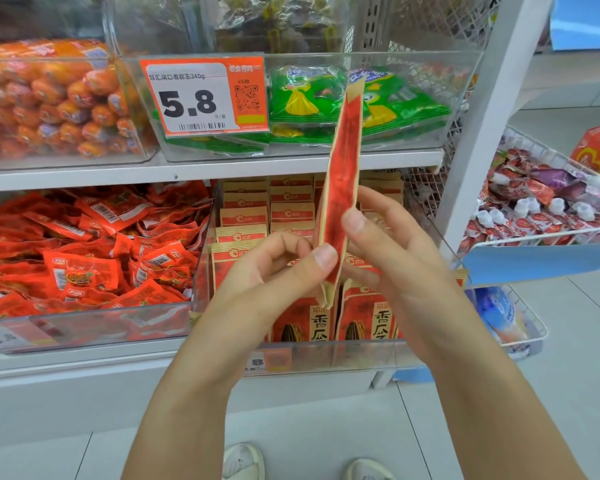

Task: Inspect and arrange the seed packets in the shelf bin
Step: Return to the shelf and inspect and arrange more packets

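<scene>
A red and tan seed packet [342, 174] stands upright, edge-on to me, in front of the shelf. My left hand [274, 268] pinches its lower part from the left, thumb against the near edge. My right hand [385, 244] grips it from the right, thumb on the packet's side. Behind and below my hands is the clear shelf bin [326, 355] on the lower shelf, filled with rows of several matching seed packets [291, 213] standing upright; two front packets [368, 320] show their printed faces.
Left of the bin lies a clear bin of loose red snack packs [84, 251]. The upper shelf carries orange sausages [49, 98], green packets [309, 98] and an orange 5.8 price tag [201, 98]. A white wire basket of pouches [541, 209] juts out at right. My shoes [243, 460] stand on the tiled floor.
</scene>
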Available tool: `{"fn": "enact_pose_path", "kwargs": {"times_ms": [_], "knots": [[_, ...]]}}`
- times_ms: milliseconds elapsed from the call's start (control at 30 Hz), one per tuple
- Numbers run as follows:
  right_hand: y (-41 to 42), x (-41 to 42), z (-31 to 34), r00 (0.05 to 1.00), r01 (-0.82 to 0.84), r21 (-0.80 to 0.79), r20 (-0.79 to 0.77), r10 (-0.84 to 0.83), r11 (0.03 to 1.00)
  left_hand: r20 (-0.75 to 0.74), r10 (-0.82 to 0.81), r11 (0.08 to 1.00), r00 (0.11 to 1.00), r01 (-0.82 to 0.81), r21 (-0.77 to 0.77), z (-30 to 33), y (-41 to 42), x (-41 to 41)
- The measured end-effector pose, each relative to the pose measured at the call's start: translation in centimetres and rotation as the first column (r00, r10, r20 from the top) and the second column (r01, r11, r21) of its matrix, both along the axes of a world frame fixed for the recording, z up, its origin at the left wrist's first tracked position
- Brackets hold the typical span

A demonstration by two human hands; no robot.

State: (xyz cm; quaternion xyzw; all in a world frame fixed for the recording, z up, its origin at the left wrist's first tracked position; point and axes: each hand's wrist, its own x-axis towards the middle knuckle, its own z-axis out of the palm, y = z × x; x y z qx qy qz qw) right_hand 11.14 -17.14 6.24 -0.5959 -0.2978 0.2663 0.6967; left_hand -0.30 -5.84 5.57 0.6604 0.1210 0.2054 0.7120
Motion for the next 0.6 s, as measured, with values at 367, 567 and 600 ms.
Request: {"fn": "enact_pose_path", "kwargs": {"times_ms": [367, 567, 600], "knots": [[0.21, 0.05, -0.36, 0.989, 0.145, 0.058, -0.021, -0.144, 0.988, -0.038, 0.023, 0.999, 0.999, -0.021, 0.041, -0.06, -0.45, 0.24], [-0.07, 0.19, -0.09, 0.994, 0.108, 0.052, -0.025, -0.106, 0.993, -0.031, 0.006, 0.999, 1.000, -0.004, 0.041, -0.11, -0.26, 0.21], [-0.06, 0.20, -0.03, 0.994, 0.104, 0.051, -0.028, -0.103, 0.993, -0.024, 0.009, 0.999, 1.000, -0.008, 0.032, -0.02, -0.27, 0.25]]}}
